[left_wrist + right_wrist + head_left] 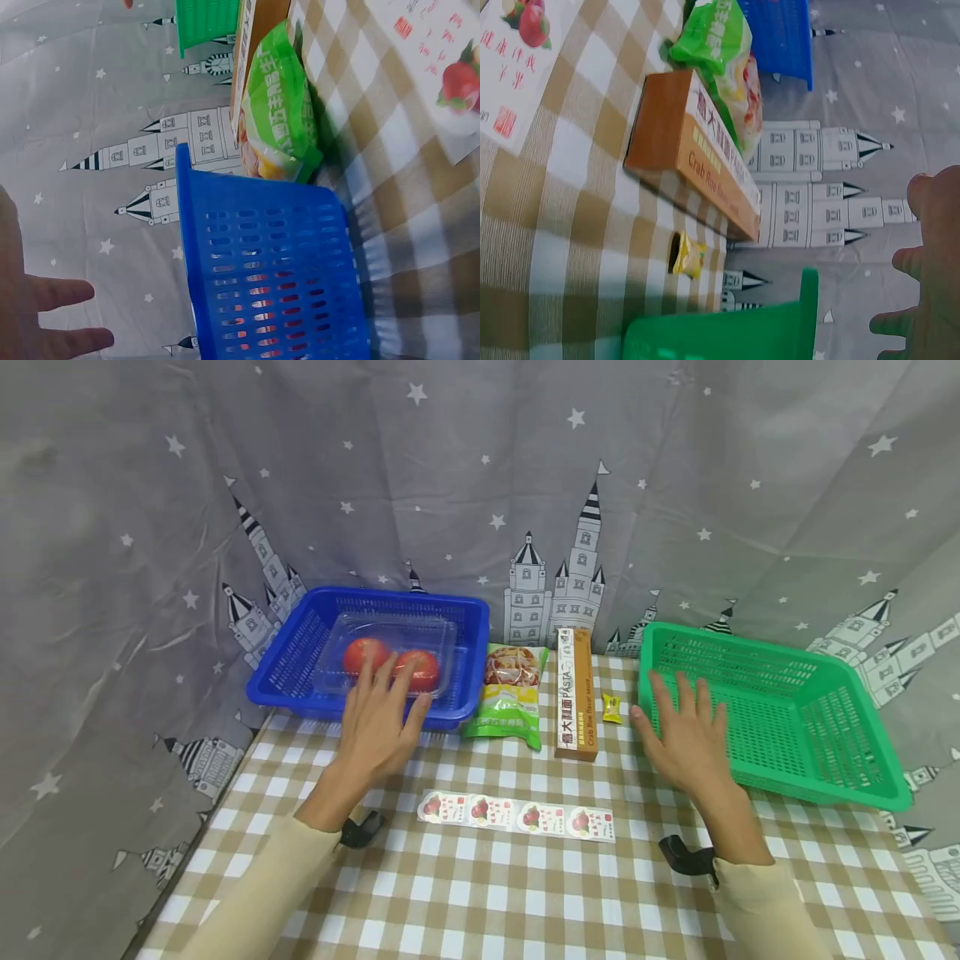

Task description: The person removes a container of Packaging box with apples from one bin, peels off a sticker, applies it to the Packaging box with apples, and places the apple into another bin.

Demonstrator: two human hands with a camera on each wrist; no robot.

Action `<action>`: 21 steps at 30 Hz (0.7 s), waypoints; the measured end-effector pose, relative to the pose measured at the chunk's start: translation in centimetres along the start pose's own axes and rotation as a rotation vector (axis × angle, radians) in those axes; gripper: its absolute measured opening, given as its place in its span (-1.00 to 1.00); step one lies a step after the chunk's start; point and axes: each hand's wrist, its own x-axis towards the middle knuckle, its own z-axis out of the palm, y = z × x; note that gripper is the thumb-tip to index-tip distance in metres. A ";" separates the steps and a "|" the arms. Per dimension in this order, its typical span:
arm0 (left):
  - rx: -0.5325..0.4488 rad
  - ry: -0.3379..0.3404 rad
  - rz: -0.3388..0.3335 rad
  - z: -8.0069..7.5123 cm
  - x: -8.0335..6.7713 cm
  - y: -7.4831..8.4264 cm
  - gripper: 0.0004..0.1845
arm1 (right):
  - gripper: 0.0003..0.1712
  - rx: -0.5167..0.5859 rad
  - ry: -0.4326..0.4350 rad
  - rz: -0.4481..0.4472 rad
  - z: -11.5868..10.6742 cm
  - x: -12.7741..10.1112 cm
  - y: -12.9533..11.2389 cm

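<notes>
My left hand (378,722) hovers over the front rim of a blue basket (288,700), fingers spread and holding nothing. Inside that basket lies a clear plastic container (408,627) with two red tomatoes (365,656), partly hidden by my fingers. My right hand (686,739) is spread above the left front side of a green basket (765,735), which has nothing in it that I can see. Just left of this hand lies a small yellow packet (612,708). In the right wrist view, the right fingers (907,262) stand apart from the green basket's rim.
Between the baskets lie a green food bag (510,702) and a long pasta box (576,693). A strip of apple-printed stickers (517,816) lies flat on the checked tablecloth (480,910) in front. A grey curtain (450,468) hangs behind.
</notes>
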 end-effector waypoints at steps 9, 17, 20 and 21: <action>-0.173 0.218 0.020 0.1 -2.3 -0.7 -0.59 | -0.25 -0.006 -0.008 -0.056 1.3 0.8 -2.0; -0.405 0.159 -0.245 1.2 -4.4 -1.8 -0.71 | -0.28 0.027 -0.049 -0.085 2.9 1.4 -3.5; -0.543 0.102 -0.362 1.8 -4.8 -2.5 -0.69 | -0.28 0.039 -0.059 -0.099 3.3 1.8 -4.1; -0.600 0.080 -0.408 2.0 -4.8 -2.7 -0.67 | -0.28 0.044 -0.062 -0.102 3.4 1.9 -4.3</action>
